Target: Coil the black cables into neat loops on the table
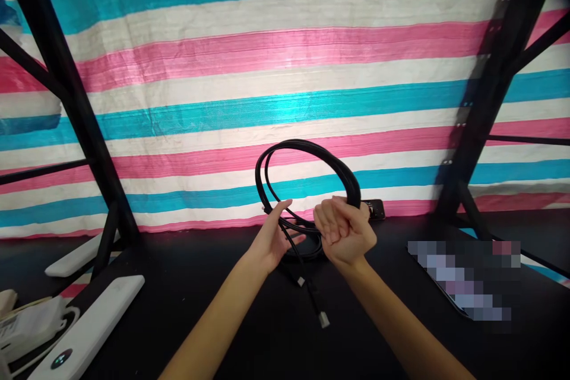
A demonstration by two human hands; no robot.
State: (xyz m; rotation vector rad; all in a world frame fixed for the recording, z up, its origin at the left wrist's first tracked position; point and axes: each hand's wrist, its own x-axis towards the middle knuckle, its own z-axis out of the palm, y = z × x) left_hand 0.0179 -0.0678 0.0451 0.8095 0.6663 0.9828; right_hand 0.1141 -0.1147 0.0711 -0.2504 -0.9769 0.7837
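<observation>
A black cable (350,181) is wound in several loops and held up above the dark table. My right hand (345,228) is closed round the bundled loops on their right side. My left hand (275,240) is at the lower left of the coil, its thumb and fingers apart, with the cable passing between them. Two light-coloured connectors, one (323,319) larger and lower and one (301,281) smaller, hang or lie below the coil between my forearms. More black loops show low behind my hands.
A long white device (95,323) with a small display lies at the left, beside a white adapter (33,326) with a cord. Another white bar (75,255) is behind. A blurred flat item (463,279) lies right. A dark object (376,209) sits behind my right hand. Black posts flank the table (200,261).
</observation>
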